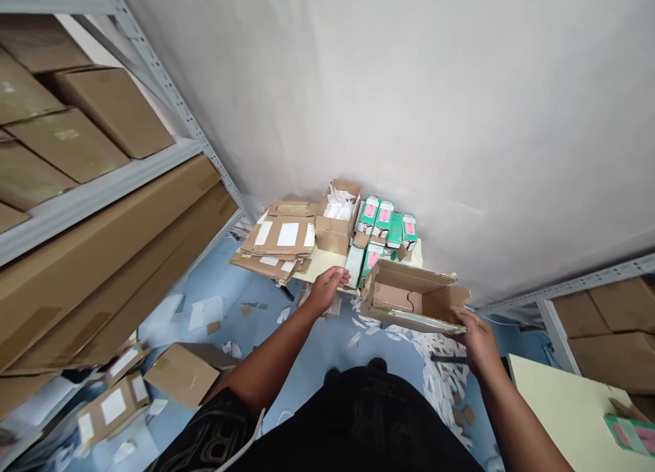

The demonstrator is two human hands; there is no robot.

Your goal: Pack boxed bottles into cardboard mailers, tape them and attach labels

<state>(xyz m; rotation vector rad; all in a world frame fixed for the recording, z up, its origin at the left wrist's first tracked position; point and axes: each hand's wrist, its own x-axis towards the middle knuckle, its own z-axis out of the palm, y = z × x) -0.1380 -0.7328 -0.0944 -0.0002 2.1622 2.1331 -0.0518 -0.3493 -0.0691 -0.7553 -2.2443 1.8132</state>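
My right hand [475, 335] grips the right end of a brown cardboard box [409, 320], its fingers wrapped over the edge. The box is tilted, open at the top, with nothing visible inside, and is held off the near right edge of the table. My left hand [329, 288] is apart from the box, to its left, with fingers half curled and nothing seen in them. Just beyond the left hand are a pale green carton [354, 266] and a green and pink carton [373, 255] on the table [322, 262].
Flattened cardboard [284, 234] is stacked at the table's left, beside an open box with white paper [340, 204]. Shelves of cartons [102, 110] stand left. Paper scraps [443, 383] and a loose box [181, 375] lie on the floor. A pale tabletop [563, 397] is at right.
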